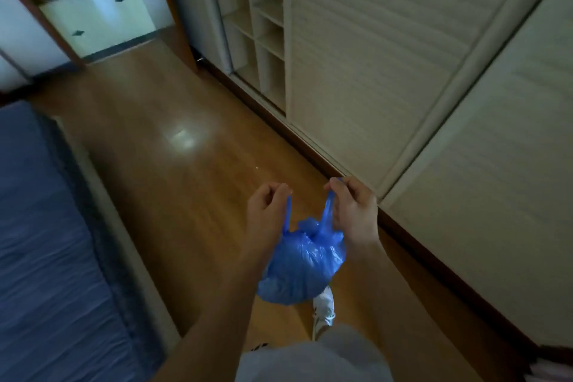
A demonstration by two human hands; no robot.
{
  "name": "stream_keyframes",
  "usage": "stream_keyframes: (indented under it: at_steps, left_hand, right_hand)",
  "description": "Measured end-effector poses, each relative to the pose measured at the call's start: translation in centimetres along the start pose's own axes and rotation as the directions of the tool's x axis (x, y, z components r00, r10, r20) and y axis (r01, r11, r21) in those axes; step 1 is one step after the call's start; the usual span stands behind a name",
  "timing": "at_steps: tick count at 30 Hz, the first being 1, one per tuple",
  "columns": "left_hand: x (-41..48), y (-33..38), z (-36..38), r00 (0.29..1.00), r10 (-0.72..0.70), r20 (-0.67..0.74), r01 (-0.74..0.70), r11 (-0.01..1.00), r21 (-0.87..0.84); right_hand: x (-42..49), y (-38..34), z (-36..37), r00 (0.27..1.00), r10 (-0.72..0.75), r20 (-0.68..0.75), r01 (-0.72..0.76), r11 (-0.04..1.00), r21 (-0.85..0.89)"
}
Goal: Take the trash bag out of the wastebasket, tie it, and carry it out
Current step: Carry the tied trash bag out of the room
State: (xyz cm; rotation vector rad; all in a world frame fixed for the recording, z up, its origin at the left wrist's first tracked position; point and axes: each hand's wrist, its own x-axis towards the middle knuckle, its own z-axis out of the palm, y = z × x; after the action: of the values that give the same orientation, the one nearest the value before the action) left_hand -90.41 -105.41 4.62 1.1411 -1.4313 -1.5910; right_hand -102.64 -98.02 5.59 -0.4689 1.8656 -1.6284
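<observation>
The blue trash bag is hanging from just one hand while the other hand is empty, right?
Not quite. The head view shows the blue trash bag hanging from both hands: the left hand pinches one handle and the right hand pinches the other.

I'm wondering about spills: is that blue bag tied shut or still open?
Tied, it appears: the blue bag bunches into a knot at its top, with the left hand and right hand each pulling one end apart.
</observation>
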Motion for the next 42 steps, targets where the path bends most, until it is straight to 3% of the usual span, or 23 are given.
stream_keyframes:
  at_steps: [5,10,14,20,33,42]
  left_hand:
    - [6.3,1.1,1.2,0.974,0.031,-0.223,-0.013,0.997,0.082]
    - [8.9,1.3,1.1,0.936,0.006,-0.352,0.026,0.996,0.087]
    - [10.2,1.7,-0.2,0.901,-0.012,-0.434,0.048,0.996,0.072]
    - [12.4,1.7,-4.0,0.827,0.011,-0.563,0.046,0.995,0.087]
    - [24.7,2.1,-18.1,0.744,-0.062,-0.665,0.054,0.998,-0.033]
    - [35.6,4.7,-27.4,0.77,-0.032,-0.638,0.0,0.999,-0.05]
  right_hand:
    - [7.5,-2.0,2.7,0.974,-0.015,0.225,0.021,0.999,-0.024]
    - [11.8,-2.8,5.8,0.921,-0.022,0.389,0.043,0.998,-0.047]
    - [14.8,-3.1,8.0,0.892,-0.05,0.449,0.079,0.996,-0.046]
    - [18.0,-2.7,13.0,0.877,0.018,0.48,0.0,0.999,-0.038]
    - [22.6,-4.6,32.3,0.787,0.015,0.617,0.074,0.99,-0.119]
    - [25.9,-6.7,45.6,0.781,0.018,0.625,0.067,0.992,-0.111]
